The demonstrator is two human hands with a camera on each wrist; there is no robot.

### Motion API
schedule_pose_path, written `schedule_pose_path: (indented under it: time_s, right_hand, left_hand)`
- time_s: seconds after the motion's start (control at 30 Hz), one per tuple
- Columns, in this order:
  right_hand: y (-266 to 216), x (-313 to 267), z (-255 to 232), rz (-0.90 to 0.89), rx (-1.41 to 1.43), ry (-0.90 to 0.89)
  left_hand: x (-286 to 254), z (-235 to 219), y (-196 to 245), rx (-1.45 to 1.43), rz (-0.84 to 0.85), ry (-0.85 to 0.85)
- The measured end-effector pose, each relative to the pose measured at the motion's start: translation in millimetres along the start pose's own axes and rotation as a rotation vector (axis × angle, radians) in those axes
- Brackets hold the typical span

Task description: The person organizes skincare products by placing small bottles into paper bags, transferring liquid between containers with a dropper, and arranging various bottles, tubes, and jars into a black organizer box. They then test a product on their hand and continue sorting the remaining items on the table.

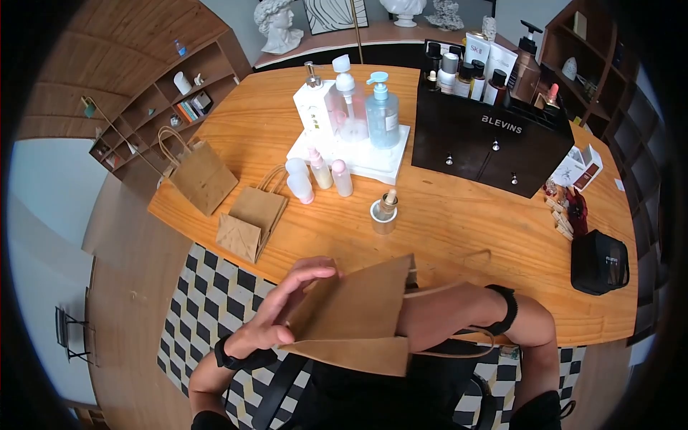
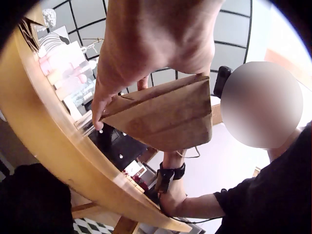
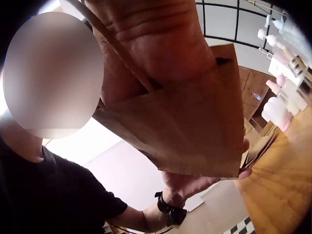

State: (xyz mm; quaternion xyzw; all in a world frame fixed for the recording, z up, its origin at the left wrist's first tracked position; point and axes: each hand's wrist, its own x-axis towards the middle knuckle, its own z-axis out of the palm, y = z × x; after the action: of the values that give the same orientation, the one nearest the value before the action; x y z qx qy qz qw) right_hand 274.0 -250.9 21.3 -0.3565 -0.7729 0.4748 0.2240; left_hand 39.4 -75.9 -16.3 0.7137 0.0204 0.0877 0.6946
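1. Head view: the bag (image 1: 351,308) is held on its side toward 6 o'clock, over the near edge of the table (image 1: 459,236), its base facing about 9 o'clock and its mouth 3 o'clock.
2. The left hand (image 1: 276,308) spans the base from 9 o'clock, thumb and fingers parted widely and bent round its edges. It looks a light, bracing grip; a firm squeeze would likely crease the paper, so spread the pressure along the edges.
3. The right hand (image 3: 165,53) enters from 3 o'clock, sunk in the mouth past its heel. Its fingers are hidden, so I cannot tell how far open they are or whether they hold anything.
4. The step in hand looks like work inside the bag. Best to push outward evenly along the folds and into the corners, with the left palm backing the base.
5. A handle (image 3: 122,54) crosses the heel of the right hand; draw that hand out straight toward 3 o'clock, lest the loop snag.
6. Keep the bag clear of the bottle (image 1: 385,216) near 1 o'clock; two other bags (image 1: 206,179) (image 1: 252,215) stand near 10 to 11 o'clock.
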Motion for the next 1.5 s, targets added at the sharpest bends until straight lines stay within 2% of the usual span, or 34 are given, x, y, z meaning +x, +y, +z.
schedule_pose_path:
  time_s: [0.07,0.13,0.17,0.23,0.27,0.33,0.37,0.43,0.47,0.53,0.57,0.77,0.83,0.87,0.93,0.97,1.03,1.2,1.27,1.3,1.33,1.37,1.4,1.47,1.5]
  right_hand:
    - [13,-5,18,-0.013,-0.11,-0.004]
    - [26,-4,32,-0.087,-0.726,-0.078]
    - [25,-12,34,-0.086,-0.725,-0.078]
    - [0,-20,25,0.14,-0.126,0.245]
    - [2,-19,24,0.14,-0.126,0.245]
    - [10,-15,23,-0.172,-0.44,0.291]
    - [10,-14,22,-0.172,-0.438,0.292]
    - [12,-12,20,-0.022,-0.4,0.242]
    - [19,-16,23,-0.023,-0.399,0.243]
    - [43,-29,34,0.112,-0.219,0.085]
    - [49,-30,37,0.113,-0.216,0.08]
    - [80,-34,44,-0.243,-0.533,0.197]
    - [81,-33,43,-0.364,-0.634,0.237]
    - [75,-36,44,-0.365,-0.633,0.238]
    - [49,-42,44,-0.061,0.021,0.297]
    - [58,-45,50,-0.061,0.023,0.298]
    - [78,-51,62,0.09,0.301,0.432]
    - [44,-51,48,0.231,0.218,0.399]
    - [36,-45,37,0.266,0.201,0.391]
    - [33,-39,30,0.257,0.067,0.299]
    - [31,-36,26,0.248,-0.065,0.206]
    - [29,-35,26,0.249,-0.061,0.208]
    - [27,-34,25,0.198,-0.114,0.256]
    - [23,-31,25,0.092,-0.223,0.349]
    - [20,-30,24,0.038,-0.28,0.392]
  left_hand:
    - [2,3,0,-0.009,-0.014,-0.009]
    - [5,1,-3,0.026,-0.021,0.027]
    - [4,0,-3,0.025,-0.021,0.026]
    - [2,-3,-2,-0.135,-0.135,0.142]
    - [1,-6,-2,-0.135,-0.135,0.141]
    - [2,-10,-4,-0.128,-0.13,0.217]
    - [1,-8,-4,-0.137,-0.128,0.227]
    - [0,1,-4,-0.106,-0.12,0.232]
    - [1,6,-5,-0.074,-0.111,0.236]
    - [1,12,-7,-0.054,-0.116,0.219]
    - [-1,14,-8,-0.036,-0.119,0.205]
    - [2,12,-10,-0.084,-0.124,0.191]
    - [-1,13,-12,-0.085,-0.122,0.18]
    - [-3,13,-13,-0.085,-0.121,0.167]
    - [-4,17,-14,-0.064,-0.087,0.167]
    - [-4,18,-14,-0.044,-0.049,0.168]
    - [-2,19,-15,-0.044,-0.062,0.173]
    - [1,15,-19,-0.075,-0.078,0.136]
    - [0,16,-21,-0.086,-0.044,0.248]
    - [-1,12,-22,-0.087,-0.047,0.246]
    - [-4,4,-24,0.233,0.14,0.371]
    - [-5,-3,-23,0.556,0.328,0.489]
    - [-4,-8,-18,0.579,0.547,0.501]
    - [-14,-17,9,0.918,0.663,0.275]
    - [-14,-10,20,0.92,0.663,0.276]
